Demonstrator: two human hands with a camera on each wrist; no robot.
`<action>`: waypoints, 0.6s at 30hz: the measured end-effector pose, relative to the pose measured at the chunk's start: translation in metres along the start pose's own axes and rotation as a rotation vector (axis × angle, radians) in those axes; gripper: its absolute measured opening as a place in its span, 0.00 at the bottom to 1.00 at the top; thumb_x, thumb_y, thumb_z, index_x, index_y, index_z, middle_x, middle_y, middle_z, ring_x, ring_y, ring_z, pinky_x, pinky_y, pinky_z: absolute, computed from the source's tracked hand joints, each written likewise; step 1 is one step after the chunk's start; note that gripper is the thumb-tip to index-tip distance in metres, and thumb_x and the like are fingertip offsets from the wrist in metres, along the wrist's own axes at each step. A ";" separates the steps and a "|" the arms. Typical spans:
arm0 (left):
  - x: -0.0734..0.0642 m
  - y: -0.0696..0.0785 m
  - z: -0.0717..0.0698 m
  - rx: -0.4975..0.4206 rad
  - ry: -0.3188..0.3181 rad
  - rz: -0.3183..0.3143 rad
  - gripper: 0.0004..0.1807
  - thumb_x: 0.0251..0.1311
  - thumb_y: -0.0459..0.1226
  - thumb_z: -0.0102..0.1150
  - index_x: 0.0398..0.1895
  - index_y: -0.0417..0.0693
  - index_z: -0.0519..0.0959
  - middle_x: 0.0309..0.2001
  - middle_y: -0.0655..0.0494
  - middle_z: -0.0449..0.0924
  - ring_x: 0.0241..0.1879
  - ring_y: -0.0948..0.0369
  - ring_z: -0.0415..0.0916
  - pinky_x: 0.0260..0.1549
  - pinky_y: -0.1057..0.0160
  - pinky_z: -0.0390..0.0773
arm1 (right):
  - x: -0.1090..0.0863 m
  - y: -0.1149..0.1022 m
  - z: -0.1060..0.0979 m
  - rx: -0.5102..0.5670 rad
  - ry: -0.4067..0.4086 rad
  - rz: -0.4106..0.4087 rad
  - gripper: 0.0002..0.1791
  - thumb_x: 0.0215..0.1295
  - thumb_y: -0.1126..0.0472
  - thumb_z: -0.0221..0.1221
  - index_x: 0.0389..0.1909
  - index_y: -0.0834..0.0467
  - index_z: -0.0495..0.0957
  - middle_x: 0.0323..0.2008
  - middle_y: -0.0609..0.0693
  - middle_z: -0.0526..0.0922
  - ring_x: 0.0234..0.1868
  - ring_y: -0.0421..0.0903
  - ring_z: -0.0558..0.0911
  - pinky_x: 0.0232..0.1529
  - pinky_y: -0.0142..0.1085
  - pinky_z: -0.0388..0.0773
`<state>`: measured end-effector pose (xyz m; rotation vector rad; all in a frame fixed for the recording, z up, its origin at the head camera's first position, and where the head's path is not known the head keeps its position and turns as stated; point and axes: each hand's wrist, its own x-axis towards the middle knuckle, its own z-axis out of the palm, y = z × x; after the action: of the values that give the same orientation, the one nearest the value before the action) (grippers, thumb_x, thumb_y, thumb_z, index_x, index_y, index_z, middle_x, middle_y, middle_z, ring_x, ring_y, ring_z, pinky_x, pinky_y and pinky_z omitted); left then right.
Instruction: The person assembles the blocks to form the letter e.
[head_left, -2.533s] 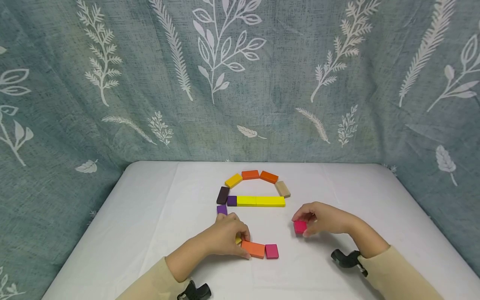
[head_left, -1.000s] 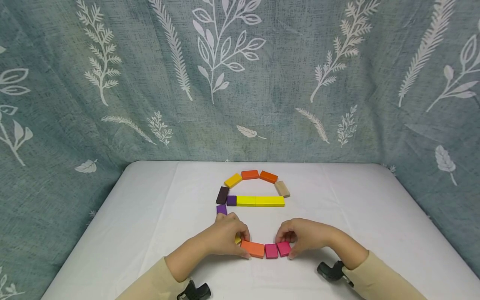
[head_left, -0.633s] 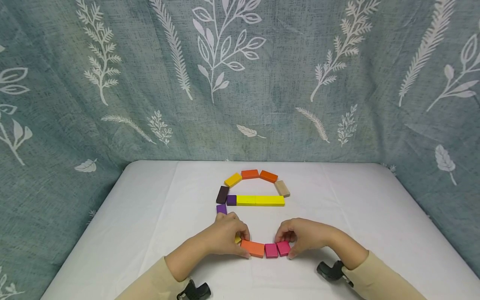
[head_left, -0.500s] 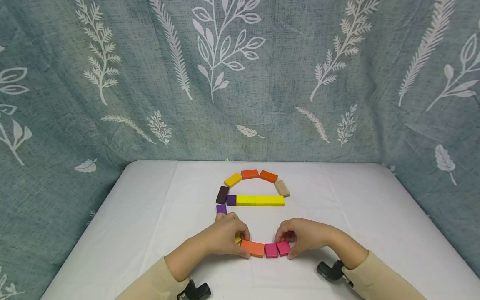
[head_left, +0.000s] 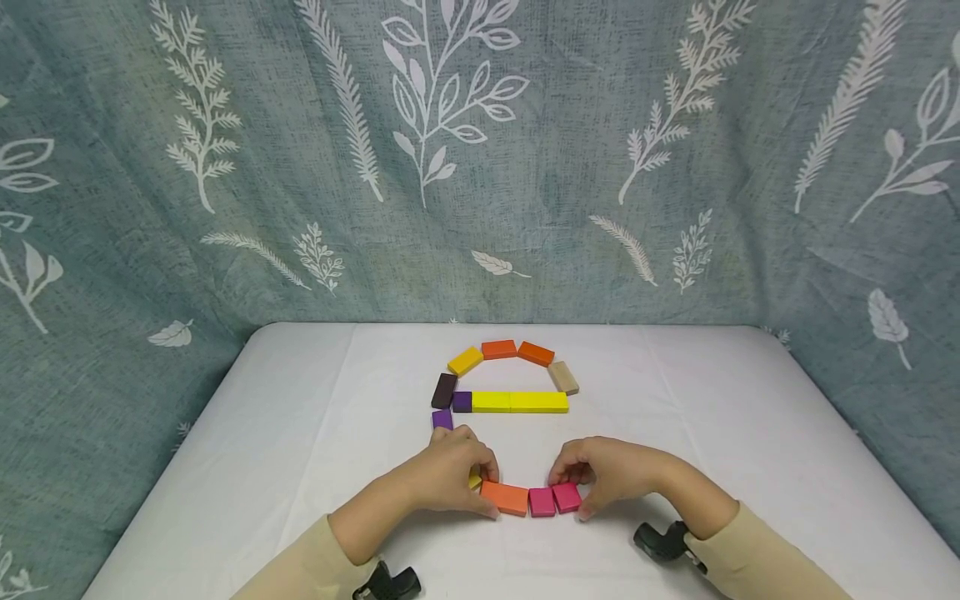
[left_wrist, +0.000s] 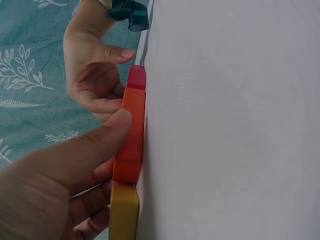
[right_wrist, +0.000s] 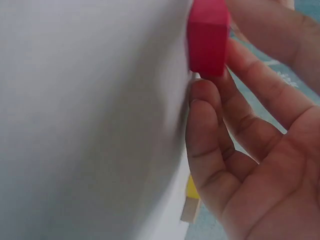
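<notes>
My left hand (head_left: 450, 473) pinches an orange block (head_left: 504, 498) in the near row, thumb on its near side and fingers behind. A yellow block (left_wrist: 124, 212) adjoins its left end and is mostly under the hand in the head view. To the right of the orange block lies a square pink block (head_left: 542, 502). Beside that, my right hand (head_left: 622, 473) holds a second square pink block (head_left: 567, 497), slightly turned, between thumb and fingers. The two pink blocks meet near their front corners. A purple block (head_left: 442, 419) shows just beyond my left fingers.
Farther back, a dark brown block (head_left: 444, 390), a yellow one (head_left: 465, 361), two orange ones (head_left: 498, 349) and a beige one (head_left: 563, 377) form an arch. A dark purple square (head_left: 462, 402) and two bright yellow blocks (head_left: 519, 402) make a straight bar below it on the white-covered table (head_left: 337, 400).
My right hand has carried its pink block left and nearer, up to the other pink block. It has stayed there since about a second ago. My left hand keeps its place.
</notes>
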<state>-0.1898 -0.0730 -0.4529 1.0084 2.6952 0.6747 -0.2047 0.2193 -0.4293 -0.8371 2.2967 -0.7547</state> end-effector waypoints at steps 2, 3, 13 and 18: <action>-0.001 -0.001 0.000 -0.001 0.001 0.000 0.16 0.43 0.56 0.79 0.29 0.67 0.81 0.29 0.76 0.74 0.41 0.68 0.63 0.46 0.57 0.57 | -0.002 -0.001 -0.003 -0.009 0.007 -0.012 0.22 0.48 0.58 0.78 0.45 0.42 0.83 0.44 0.36 0.80 0.46 0.39 0.78 0.53 0.37 0.77; -0.001 -0.001 -0.001 -0.005 0.002 0.000 0.17 0.43 0.57 0.79 0.30 0.67 0.81 0.29 0.76 0.74 0.41 0.68 0.63 0.46 0.57 0.57 | -0.004 0.000 -0.004 -0.018 0.014 -0.023 0.22 0.49 0.58 0.77 0.46 0.43 0.83 0.44 0.36 0.80 0.46 0.40 0.78 0.54 0.38 0.76; -0.010 -0.003 -0.017 -0.041 0.078 0.002 0.15 0.55 0.55 0.71 0.39 0.60 0.84 0.38 0.74 0.80 0.50 0.66 0.64 0.53 0.51 0.58 | -0.036 0.011 -0.041 -0.036 0.226 -0.071 0.17 0.64 0.54 0.68 0.51 0.54 0.82 0.48 0.48 0.82 0.48 0.51 0.79 0.51 0.41 0.78; -0.021 -0.006 -0.034 0.008 0.254 -0.023 0.15 0.60 0.53 0.68 0.44 0.57 0.84 0.43 0.69 0.82 0.54 0.63 0.65 0.53 0.50 0.58 | -0.059 0.014 -0.058 -0.092 0.463 -0.012 0.17 0.66 0.51 0.66 0.52 0.54 0.82 0.46 0.45 0.82 0.47 0.46 0.79 0.50 0.39 0.79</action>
<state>-0.1886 -0.1031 -0.4255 0.9505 2.9216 0.8398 -0.2116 0.2876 -0.3807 -0.7779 2.7532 -0.9319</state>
